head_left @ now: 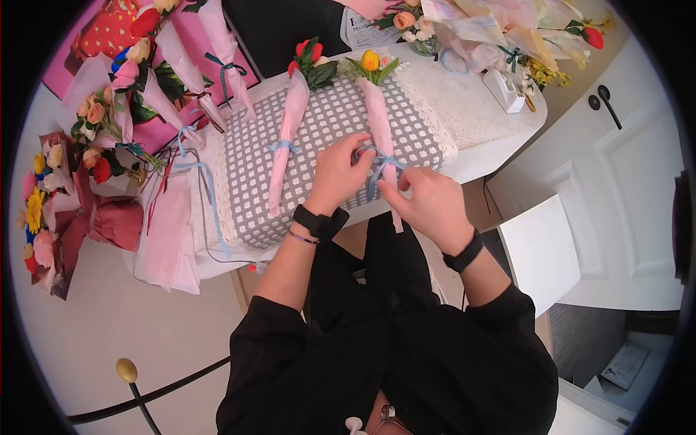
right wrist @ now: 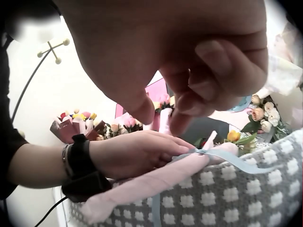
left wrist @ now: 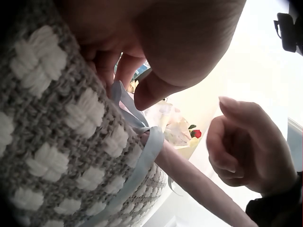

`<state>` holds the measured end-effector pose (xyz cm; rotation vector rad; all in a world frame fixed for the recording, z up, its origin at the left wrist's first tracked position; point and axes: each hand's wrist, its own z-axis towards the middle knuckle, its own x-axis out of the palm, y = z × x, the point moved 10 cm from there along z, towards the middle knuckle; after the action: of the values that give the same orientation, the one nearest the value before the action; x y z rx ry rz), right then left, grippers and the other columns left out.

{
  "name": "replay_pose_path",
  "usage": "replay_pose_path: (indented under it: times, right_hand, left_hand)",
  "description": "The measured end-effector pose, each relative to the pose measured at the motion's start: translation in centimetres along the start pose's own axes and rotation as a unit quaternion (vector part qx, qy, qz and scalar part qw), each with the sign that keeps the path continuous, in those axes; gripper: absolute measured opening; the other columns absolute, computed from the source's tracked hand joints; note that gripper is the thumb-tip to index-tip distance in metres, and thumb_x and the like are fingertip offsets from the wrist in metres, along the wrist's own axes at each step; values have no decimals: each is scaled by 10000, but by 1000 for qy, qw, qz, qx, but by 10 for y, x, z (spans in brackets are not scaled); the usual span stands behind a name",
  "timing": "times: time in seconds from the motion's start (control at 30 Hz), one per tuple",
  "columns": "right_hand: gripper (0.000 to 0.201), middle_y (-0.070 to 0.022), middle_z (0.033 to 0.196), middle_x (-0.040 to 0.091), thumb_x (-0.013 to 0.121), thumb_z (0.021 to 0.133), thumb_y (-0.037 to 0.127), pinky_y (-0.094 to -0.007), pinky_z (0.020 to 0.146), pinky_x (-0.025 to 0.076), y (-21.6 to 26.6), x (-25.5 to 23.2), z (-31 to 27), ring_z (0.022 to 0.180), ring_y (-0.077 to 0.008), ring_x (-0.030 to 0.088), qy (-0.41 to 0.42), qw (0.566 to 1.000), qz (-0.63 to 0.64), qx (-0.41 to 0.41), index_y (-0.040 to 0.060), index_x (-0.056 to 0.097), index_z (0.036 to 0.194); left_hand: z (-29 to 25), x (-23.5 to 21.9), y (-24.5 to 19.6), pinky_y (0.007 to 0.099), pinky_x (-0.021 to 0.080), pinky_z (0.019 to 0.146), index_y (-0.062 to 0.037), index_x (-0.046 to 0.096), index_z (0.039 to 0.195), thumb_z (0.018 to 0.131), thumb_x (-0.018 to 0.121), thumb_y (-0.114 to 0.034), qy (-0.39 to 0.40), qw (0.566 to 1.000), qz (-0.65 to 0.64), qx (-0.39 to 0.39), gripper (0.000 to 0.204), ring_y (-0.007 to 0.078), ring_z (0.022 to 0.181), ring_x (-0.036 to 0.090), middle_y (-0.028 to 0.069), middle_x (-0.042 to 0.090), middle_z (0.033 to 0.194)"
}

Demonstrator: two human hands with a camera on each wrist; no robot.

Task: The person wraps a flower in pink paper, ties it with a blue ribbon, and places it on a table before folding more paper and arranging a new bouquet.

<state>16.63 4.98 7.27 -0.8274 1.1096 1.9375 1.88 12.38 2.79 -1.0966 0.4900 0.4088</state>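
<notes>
Left grip (head_left: 338, 176) pinched the blue ribbon (left wrist: 152, 145) while the right grip (head_left: 435, 208), empty, curled loosely nearby, apparently mid-bow on the pink-wrapped flower (head_left: 375, 110), with tightening seemingly needed next.

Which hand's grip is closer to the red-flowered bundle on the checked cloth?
Left. The left grip is just right of the red-flowered bundle, pinching blue ribbon; the right grip is farther right, beside the yellow-flowered bundle.

Left hand (head_left: 339, 174) pinches, thumb (left wrist: 154, 89) against fingers (left wrist: 127, 68). Just to its right, the right hand (head_left: 435, 206) curls loosely, thumb apart; whether it touches anything is hard to tell. Each forearm (head_left: 285, 272) slants back from its hand.
</notes>
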Motion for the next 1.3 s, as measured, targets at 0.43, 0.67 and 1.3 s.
replay_pose_path:
  times: [0.43, 0.67, 1.3]
  right_hand:
    - [270, -194, 714, 675, 654, 850, 269, -460, 586, 559, -8, 48, 21, 627, -380, 677, 36, 996, -71, 48, 2, 626, 824]
    - [300, -216, 804, 655, 681, 818, 209, -475, 610, 558, 3, 37, 15, 694, -393, 674, 12, 999, -28, 22, 6, 517, 964]
    - [157, -166, 701, 661, 653, 892, 150, -375, 581, 516, -61, 43, 1, 604, -319, 643, -38, 950, 274, 144, -5, 656, 869]
  left_hand:
    - [2, 0, 8, 361, 525, 668, -50, 737, 938, 897, 639, -190, 28, 998, -59, -17, 176, 289, 722, 694, 134, 715, 814]
    - [2, -2, 6, 310, 500, 633, -13, 722, 991, 904, 666, -184, 28, 998, -58, -1, 200, 191, 669, 662, 133, 711, 794]
    - [1, 0, 11, 311, 475, 585, -12, 723, 968, 910, 659, -193, 36, 997, -64, -17, 200, 163, 593, 616, 114, 687, 711]
